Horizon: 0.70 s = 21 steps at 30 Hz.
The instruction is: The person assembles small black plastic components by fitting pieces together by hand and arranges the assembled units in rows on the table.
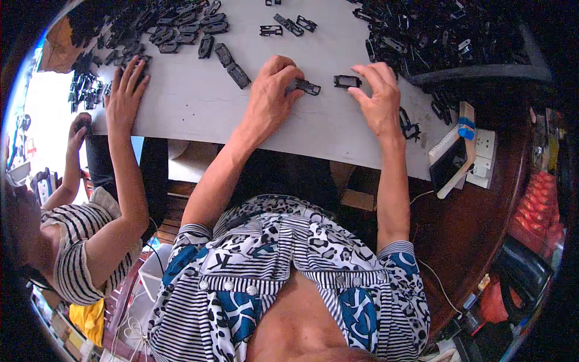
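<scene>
Over the light grey table my left hand is closed, thumb and fingers pinching a small black plastic part that juts out to the right. My right hand holds a black rectangular plastic frame by its right end, between thumb and fingertips. The two pieces are apart, with a small gap between them. Left of my left hand, two elongated black parts lie end to end. Beyond my hands lie a few loose black frames. Another black piece rests by my right wrist.
A large heap of black parts fills the far right, bordered by a dark curved rim. More black parts spread at far left, where a co-worker's hand reaches in. A propped dark-screened device and white power strip stand right.
</scene>
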Each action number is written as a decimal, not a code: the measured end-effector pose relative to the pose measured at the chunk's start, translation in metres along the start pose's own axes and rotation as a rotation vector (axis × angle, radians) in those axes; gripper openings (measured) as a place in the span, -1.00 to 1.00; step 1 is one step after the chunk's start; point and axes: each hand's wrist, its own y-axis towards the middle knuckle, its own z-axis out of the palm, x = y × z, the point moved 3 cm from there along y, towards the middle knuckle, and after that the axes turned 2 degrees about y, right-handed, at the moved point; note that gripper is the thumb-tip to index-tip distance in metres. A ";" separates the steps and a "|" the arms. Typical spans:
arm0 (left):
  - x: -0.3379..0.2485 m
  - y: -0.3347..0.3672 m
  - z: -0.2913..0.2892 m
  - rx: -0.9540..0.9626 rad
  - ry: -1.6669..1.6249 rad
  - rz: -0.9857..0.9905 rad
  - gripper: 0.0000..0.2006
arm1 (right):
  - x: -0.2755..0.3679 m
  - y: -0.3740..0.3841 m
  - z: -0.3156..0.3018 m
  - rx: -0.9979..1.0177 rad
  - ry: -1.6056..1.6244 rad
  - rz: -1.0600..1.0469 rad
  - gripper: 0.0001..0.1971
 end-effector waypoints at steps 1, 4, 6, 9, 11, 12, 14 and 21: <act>0.001 0.000 0.001 -0.007 0.013 0.026 -0.67 | 0.004 -0.001 -0.003 -0.039 -0.093 -0.007 -0.56; -0.001 0.000 -0.001 0.000 0.009 0.031 -0.67 | 0.017 0.001 -0.005 0.006 -0.214 -0.107 -0.58; -0.001 0.001 -0.001 0.009 -0.006 0.010 -0.67 | 0.016 -0.003 0.000 0.023 -0.222 0.000 -0.61; 0.000 0.001 -0.001 0.006 0.012 0.036 -0.67 | 0.023 -0.001 0.004 0.063 -0.250 0.143 -0.69; 0.000 0.000 -0.002 -0.001 0.023 0.063 -0.66 | 0.026 -0.001 0.009 0.090 -0.269 0.182 -0.74; 0.000 0.000 -0.001 -0.002 0.023 0.062 -0.66 | 0.025 -0.001 0.013 0.096 -0.324 0.165 -0.78; 0.002 0.000 0.001 0.013 0.005 0.049 -0.66 | 0.020 -0.002 0.016 0.101 -0.380 0.146 -0.82; -0.001 0.000 -0.002 -0.013 -0.015 0.038 -0.66 | 0.020 0.000 0.016 -0.010 -0.006 0.076 -0.62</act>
